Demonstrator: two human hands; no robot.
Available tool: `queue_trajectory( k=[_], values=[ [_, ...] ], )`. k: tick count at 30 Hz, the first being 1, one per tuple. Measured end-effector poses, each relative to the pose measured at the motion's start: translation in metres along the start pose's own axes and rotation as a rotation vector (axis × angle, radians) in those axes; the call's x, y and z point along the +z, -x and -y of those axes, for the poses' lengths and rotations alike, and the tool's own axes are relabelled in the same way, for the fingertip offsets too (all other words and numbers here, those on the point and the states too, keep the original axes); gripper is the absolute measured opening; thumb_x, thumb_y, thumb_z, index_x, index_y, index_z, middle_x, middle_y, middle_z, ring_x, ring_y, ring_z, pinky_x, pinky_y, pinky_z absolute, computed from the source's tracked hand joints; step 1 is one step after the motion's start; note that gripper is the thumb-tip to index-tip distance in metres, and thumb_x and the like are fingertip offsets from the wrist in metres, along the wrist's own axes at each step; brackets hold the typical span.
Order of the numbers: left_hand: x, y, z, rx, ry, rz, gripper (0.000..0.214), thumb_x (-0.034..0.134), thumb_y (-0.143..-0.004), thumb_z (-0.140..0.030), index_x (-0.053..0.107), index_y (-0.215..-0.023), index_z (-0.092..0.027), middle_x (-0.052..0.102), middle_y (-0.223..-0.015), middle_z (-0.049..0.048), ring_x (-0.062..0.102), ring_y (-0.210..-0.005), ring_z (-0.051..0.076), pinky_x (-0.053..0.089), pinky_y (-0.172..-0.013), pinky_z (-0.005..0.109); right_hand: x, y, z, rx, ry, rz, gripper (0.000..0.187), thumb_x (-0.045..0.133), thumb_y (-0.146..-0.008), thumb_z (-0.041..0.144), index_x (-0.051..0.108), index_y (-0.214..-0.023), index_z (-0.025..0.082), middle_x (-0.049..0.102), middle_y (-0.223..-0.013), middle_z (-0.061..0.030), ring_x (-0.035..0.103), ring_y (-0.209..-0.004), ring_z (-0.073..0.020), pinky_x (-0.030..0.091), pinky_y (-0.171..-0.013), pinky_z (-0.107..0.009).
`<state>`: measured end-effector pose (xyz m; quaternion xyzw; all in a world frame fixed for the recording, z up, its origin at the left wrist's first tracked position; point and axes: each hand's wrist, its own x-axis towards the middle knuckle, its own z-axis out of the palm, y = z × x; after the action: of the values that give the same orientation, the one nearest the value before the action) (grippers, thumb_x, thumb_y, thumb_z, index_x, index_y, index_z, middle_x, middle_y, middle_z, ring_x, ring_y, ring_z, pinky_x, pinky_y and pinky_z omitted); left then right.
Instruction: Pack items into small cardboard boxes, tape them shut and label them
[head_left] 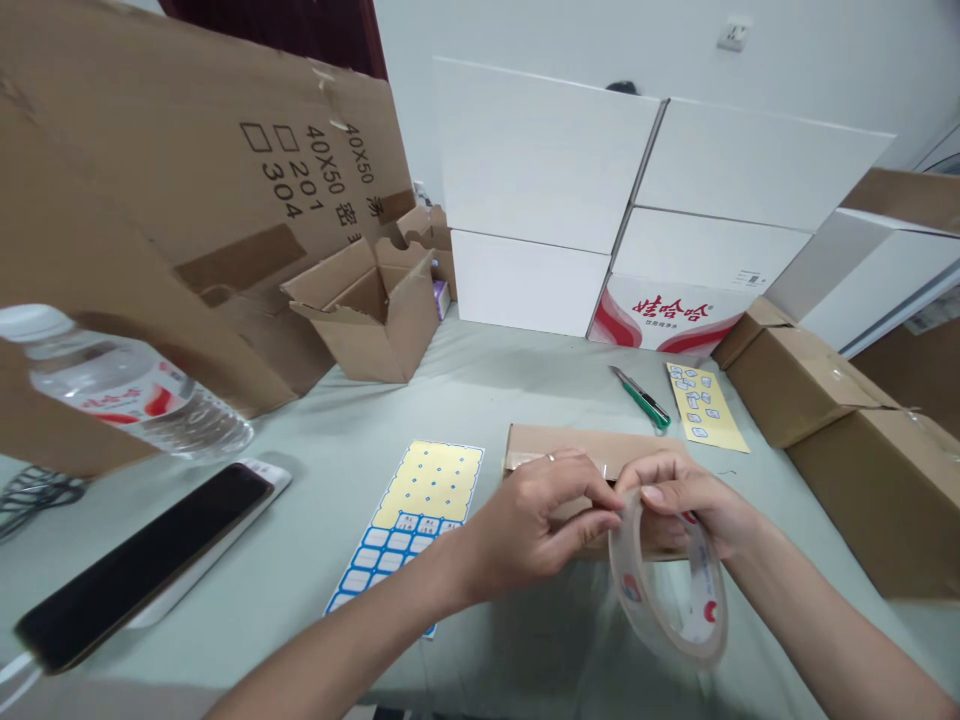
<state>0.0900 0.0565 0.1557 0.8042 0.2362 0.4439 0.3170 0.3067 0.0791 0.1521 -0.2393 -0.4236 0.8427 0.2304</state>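
My right hand (686, 500) grips a roll of clear tape (628, 575), which hangs down below the fingers. Beside it my left hand (559, 515) pinches thumb and fingers together at the edge of the roll; the tape end there is too fine to make out. Behind both hands lies a small brown cardboard box (547, 443), partly covered by them. To the left of the box, a sheet of blue-edged labels (427, 485) rests on the table, with my left forearm over its lower part.
A green utility knife (641, 398) and a yellow sticker sheet (705, 405) lie beyond the box. An open carton (397, 330), a water bottle (127, 385) and a phone (150, 560) stand or lie left. Brown boxes (862, 450) line the right; white cartons (532, 280) the back.
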Motion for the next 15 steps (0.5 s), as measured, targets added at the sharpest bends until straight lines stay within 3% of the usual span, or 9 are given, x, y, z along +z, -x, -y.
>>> queue_trajectory(
  k=[7, 10, 15],
  values=[
    [0.005, 0.001, -0.009, 0.231, -0.363, -0.048, 0.009, 0.050, -0.091, -0.011, 0.055, -0.086, -0.016, 0.066, -0.074, 0.0007, 0.062, -0.073, 0.011, 0.051, -0.100, 0.036, 0.000, 0.001, -0.001, 0.004, 0.047, -0.003, 0.029, 0.076, -0.077, 0.037, 0.073, -0.084, 0.009, 0.042, -0.042, 0.0060, 0.029, -0.036, -0.0026, 0.020, -0.036, -0.015],
    [0.005, -0.001, -0.008, 0.318, -0.460, -0.048, 0.013, 0.043, -0.094, -0.011, 0.052, -0.086, -0.017, 0.064, -0.074, 0.0019, 0.060, -0.071, 0.012, 0.056, -0.091, 0.034, -0.001, 0.001, 0.001, 0.022, 0.079, -0.018, 0.031, 0.078, -0.076, 0.038, 0.073, -0.085, 0.010, 0.044, -0.043, 0.0058, 0.030, -0.037, -0.0030, 0.021, -0.036, -0.015],
    [0.002, -0.011, -0.007, 0.326, -0.467, -0.001, 0.012, 0.043, -0.095, -0.013, 0.050, -0.086, -0.017, 0.063, -0.075, 0.0034, 0.061, -0.074, 0.015, 0.055, -0.076, 0.029, -0.005, 0.000, 0.002, 0.006, 0.115, 0.020, 0.033, 0.076, -0.077, 0.042, 0.073, -0.085, 0.010, 0.041, -0.040, 0.0069, 0.027, -0.034, -0.0029, 0.018, -0.033, -0.015]
  ],
)
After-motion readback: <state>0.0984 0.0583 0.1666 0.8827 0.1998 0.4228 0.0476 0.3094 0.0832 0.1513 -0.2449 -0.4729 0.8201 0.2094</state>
